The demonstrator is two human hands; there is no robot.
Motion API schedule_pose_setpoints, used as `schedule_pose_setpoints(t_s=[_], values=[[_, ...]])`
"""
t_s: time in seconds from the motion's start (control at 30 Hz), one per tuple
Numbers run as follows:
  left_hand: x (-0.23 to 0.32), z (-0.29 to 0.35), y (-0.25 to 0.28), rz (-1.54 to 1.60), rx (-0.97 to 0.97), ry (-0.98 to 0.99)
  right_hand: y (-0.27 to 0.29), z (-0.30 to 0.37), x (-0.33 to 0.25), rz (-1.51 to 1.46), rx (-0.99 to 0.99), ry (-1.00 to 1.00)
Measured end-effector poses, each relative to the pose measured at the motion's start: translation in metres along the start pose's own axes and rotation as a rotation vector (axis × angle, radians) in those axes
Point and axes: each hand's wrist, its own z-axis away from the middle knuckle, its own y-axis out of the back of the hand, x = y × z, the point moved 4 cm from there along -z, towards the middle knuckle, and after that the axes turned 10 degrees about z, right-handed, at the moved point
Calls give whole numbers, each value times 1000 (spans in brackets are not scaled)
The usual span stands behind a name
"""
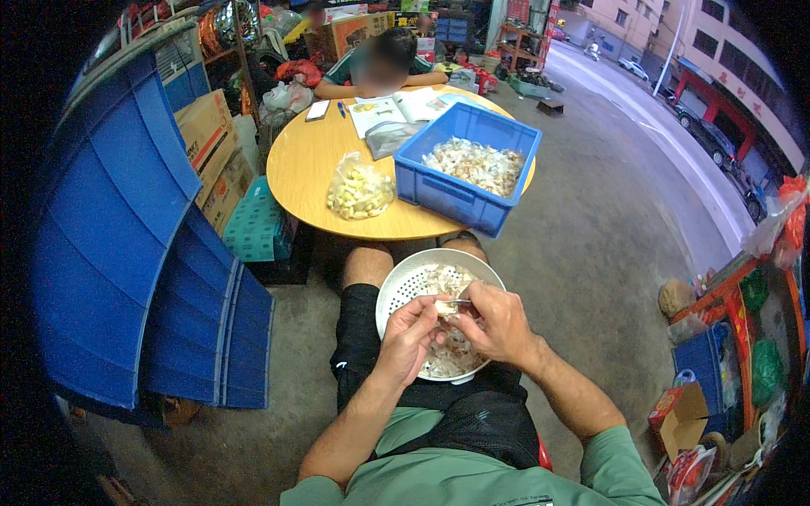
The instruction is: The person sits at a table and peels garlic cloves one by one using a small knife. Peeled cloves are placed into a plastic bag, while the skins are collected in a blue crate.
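A white colander (402,292) rests on my lap, with papery garlic skins (451,361) scattered inside it. Above it, my left hand (403,339) pinches a pale garlic clove (444,309) between thumb and fingers. My right hand (504,327) is closed around a small knife (460,301), its short metal blade touching or very near the clove; the handle is hidden in the fingers. On the round wooden table (304,190) ahead stands a blue plastic crate (456,201) of what look like unpeeled garlic cloves. Left of it sits a clear bag (360,187) of pale peeled cloves.
Across the table a person (384,63) leans over an open book (418,103); a phone (317,110) lies nearby. Large blue panels (126,228) stand at my left beside cardboard boxes (211,139). Right, a cluttered orange rack (717,291) stands above an open carton (682,415).
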Motion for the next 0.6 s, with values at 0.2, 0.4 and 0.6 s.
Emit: schedule_pose_setpoints(t_s=[0.2,0.4,0.6], values=[[2,2,-6,39,-6,10,0,2,0,36,-12,33],[-4,3,-1,184,6,53,-2,0,-1,9,-93,74],[-6,1,5,241,67,65,1,2,-3,-31,-143,77]])
